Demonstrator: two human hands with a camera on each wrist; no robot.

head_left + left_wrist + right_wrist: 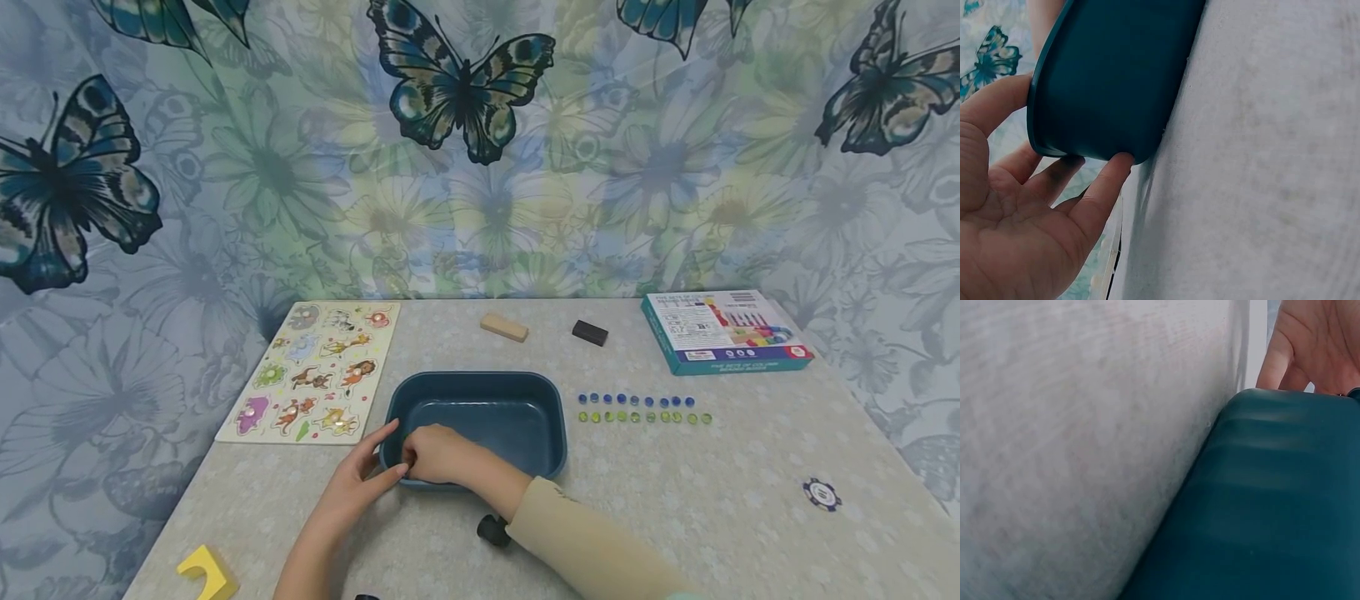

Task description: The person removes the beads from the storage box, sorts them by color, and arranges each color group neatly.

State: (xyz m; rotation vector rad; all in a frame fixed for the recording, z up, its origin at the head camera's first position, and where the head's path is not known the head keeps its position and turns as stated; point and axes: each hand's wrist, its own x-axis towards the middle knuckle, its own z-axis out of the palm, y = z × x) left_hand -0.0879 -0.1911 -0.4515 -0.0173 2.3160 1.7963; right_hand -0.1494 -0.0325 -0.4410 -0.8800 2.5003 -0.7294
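A dark blue rectangular basin [487, 417] stands on the table in the head view. My left hand [352, 479] is at its left end, with thumb and forefinger at the rim. In the left wrist view, the spread, mostly straight fingers of the left hand [1029, 206] touch the basin's outer wall [1110, 81]. My right hand [442, 454] reaches over the near rim into the basin's left part. Its fingers curl downward, and whatever lies beneath them is hidden. The right wrist view shows the basin's outer wall [1279, 500], not the right hand.
An animal puzzle board [315, 375] lies left of the basin. Behind are a tan wooden block [504, 327], a black block [590, 333] and a teal-edged box [723, 333]. Rightward lie rows of blue beads [636, 400] and green beads [635, 416], and a poker chip [822, 494]. A yellow arch block [213, 575] sits front left.
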